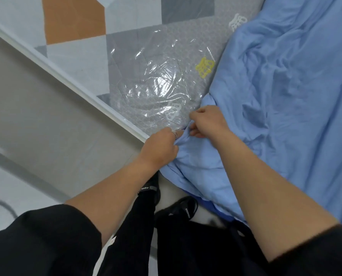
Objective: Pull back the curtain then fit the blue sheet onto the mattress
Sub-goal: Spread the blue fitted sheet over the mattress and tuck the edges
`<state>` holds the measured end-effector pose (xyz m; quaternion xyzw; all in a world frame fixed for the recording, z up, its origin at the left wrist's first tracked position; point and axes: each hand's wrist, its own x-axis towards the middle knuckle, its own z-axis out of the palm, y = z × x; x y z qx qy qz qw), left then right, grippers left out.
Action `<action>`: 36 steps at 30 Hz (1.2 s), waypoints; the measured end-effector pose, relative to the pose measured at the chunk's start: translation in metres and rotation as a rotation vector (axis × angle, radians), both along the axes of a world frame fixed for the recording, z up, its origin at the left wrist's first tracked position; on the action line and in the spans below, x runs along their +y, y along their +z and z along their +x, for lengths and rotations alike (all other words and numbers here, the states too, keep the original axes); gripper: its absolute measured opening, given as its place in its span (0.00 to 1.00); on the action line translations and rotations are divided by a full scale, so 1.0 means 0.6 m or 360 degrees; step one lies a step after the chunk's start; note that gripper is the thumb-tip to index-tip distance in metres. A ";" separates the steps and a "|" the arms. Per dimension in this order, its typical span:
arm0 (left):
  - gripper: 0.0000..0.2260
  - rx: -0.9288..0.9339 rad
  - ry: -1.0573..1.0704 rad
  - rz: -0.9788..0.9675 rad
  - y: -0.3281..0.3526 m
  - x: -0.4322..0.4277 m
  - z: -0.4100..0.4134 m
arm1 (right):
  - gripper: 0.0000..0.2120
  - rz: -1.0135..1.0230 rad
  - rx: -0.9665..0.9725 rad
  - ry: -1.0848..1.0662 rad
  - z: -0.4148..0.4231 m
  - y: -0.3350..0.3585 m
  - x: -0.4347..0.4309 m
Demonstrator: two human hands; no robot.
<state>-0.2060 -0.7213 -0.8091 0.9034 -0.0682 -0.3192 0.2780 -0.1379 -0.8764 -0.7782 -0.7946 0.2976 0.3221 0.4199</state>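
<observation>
1. Both hands, left hand (162, 148) and right hand (207, 121), have fingers clamped on the blue sheet (285, 96) at the mattress (166, 80) corner.
2. The sheet lies bunched, corner bare; slick plastic wrap (156, 86) could let the hem slip off.

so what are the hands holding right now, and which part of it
Both hold the crumpled light blue cotton sheet at its bunched edge near the grey patterned mattress corner: left hand and right hand, each grip pinching a fold of fabric.
</observation>
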 end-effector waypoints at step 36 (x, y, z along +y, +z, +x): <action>0.10 0.1076 0.1224 -0.0942 -0.011 0.055 0.128 | 0.14 0.0010 -0.0806 0.0994 -0.160 0.016 0.129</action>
